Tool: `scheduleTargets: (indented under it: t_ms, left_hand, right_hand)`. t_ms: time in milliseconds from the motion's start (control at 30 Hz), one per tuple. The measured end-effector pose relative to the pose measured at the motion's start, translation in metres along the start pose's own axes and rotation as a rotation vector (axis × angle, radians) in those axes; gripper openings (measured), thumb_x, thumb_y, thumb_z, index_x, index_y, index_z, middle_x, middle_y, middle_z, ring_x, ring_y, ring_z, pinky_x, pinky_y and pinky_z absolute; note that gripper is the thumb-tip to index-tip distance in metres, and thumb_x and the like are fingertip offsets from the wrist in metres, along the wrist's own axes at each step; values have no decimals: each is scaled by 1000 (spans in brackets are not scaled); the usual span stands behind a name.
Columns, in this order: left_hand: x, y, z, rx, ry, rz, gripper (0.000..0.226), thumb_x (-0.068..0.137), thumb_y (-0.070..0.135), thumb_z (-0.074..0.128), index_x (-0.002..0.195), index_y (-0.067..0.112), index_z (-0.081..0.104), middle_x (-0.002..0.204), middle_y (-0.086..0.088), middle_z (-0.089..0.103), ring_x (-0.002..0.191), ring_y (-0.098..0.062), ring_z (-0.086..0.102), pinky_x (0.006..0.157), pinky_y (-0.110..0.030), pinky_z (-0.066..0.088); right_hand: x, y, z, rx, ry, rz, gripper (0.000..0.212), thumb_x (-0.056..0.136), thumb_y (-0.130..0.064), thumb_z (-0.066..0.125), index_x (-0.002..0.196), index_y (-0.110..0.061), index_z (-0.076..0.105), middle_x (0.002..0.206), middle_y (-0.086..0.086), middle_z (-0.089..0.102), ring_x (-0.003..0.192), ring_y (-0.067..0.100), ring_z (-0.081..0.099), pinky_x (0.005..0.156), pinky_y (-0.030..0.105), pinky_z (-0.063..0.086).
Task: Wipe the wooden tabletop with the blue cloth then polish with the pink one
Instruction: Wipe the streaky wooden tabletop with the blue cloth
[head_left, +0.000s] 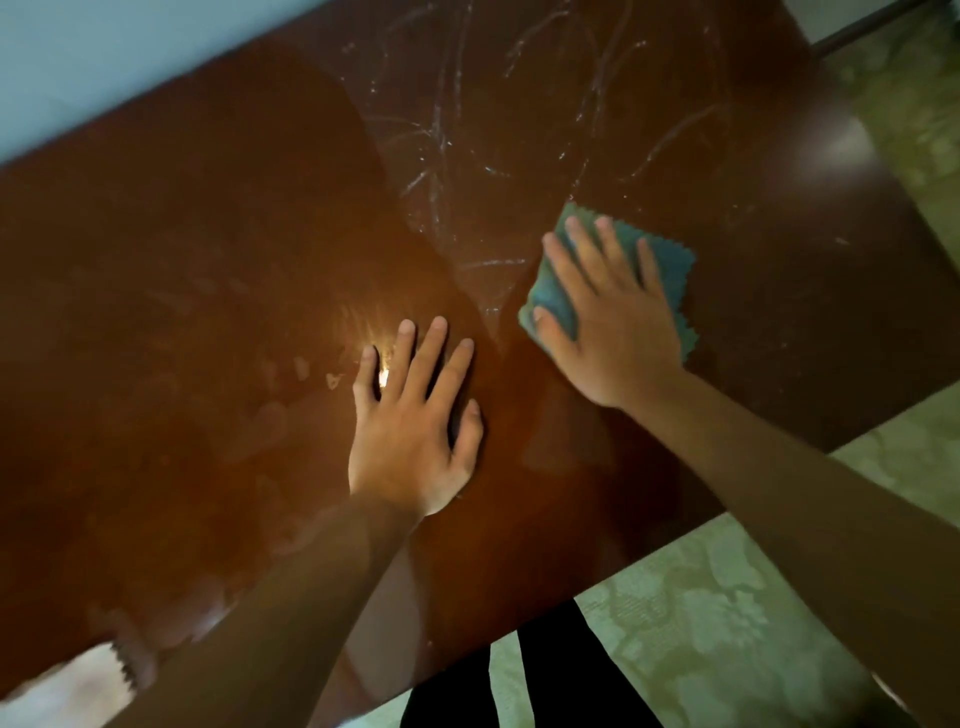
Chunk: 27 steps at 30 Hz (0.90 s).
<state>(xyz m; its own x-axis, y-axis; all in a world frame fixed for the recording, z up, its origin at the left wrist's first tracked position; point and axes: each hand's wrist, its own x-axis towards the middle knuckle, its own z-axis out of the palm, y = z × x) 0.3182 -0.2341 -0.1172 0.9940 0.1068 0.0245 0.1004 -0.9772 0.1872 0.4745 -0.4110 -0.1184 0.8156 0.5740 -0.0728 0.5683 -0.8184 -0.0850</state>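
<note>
A dark brown wooden tabletop fills most of the view. White streaks mark its far middle part. My right hand lies flat, fingers spread, pressing the folded blue cloth onto the wood to the right of the streaks. Flat on the bare wood near the table's middle rests my left hand, fingers apart, holding nothing. A pale pinkish cloth with a zigzag edge lies at the table's near left corner, partly cut off by the frame.
A light wall runs along the table's far edge. Patterned green floor shows beyond the near and right edges. My dark-clad legs stand against the near edge. A bright light glare sits by my left fingers.
</note>
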Motion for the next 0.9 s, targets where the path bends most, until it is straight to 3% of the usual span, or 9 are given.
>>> scheduleTargets:
  t_ms: [200,367,533,700,900]
  left_hand:
    - [-1,0,-2,-22,22,-9,55,101,42,37,151,19,46,162,-7,33,153,-30,20,121,-57,16]
    - [-1,0,-1,-21,-20,-16,56,101,44,36,152,21,43,163,-6,30,154,-28,17,122,-57,15]
    - [0,0,-3,-10,-53,-22,57,102,44,36,154,22,40,164,-5,29,155,-28,13,122,-57,13]
    - [1,1,-3,-8,-62,-26,56,102,44,36,153,23,41,164,-4,27,155,-27,12,124,-56,9]
    - [1,1,-1,-30,-34,-25,56,100,43,39,152,22,42,163,-5,29,154,-28,16,122,-58,13]
  right_hand:
    - [13,-5,0,-4,15,40,72,103,-55,21,162,-13,22,169,11,22,157,33,14,126,58,9]
    - [-10,-36,3,-5,-13,-191,69,104,-55,25,160,-15,29,168,9,25,157,31,16,126,58,13]
    - [24,-13,-6,-15,-41,-376,70,102,-56,28,161,-17,28,169,6,23,158,27,15,127,54,10]
    - [75,-15,-14,-38,-34,-368,71,103,-55,24,161,-15,27,169,8,24,157,29,16,127,55,12]
    - [18,-10,-2,-14,-8,-523,68,104,-54,26,159,-14,29,168,9,26,157,30,18,126,57,13]
